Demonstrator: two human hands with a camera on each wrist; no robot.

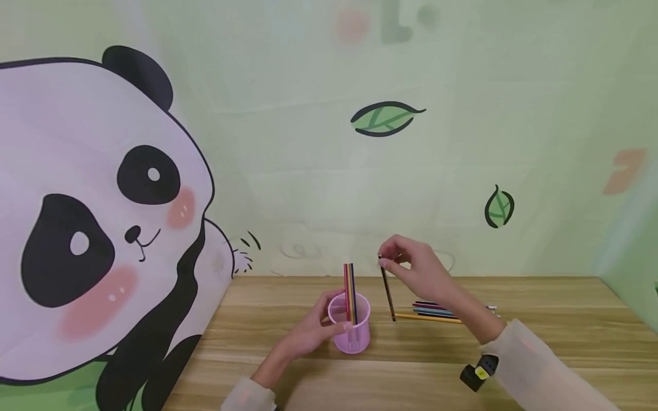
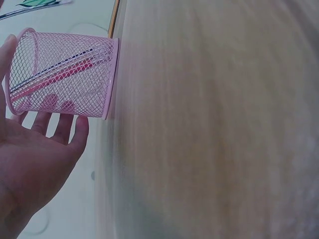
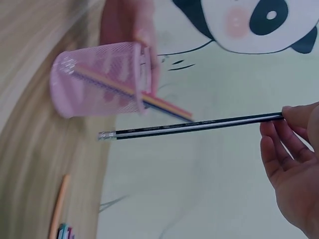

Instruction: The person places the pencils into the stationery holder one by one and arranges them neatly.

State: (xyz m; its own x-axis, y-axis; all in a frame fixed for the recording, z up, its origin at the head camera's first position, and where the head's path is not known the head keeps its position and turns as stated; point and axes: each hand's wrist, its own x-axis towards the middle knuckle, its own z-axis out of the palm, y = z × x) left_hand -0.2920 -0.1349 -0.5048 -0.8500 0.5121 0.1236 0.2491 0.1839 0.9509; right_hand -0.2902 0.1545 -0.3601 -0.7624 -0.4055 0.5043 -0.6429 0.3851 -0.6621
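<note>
Black pencil hangs nearly upright, silver end down, pinched at its top by a person's right hand, just right of and apart from the pink cup, whose left side the left hand grips with curled fingers.
</note>
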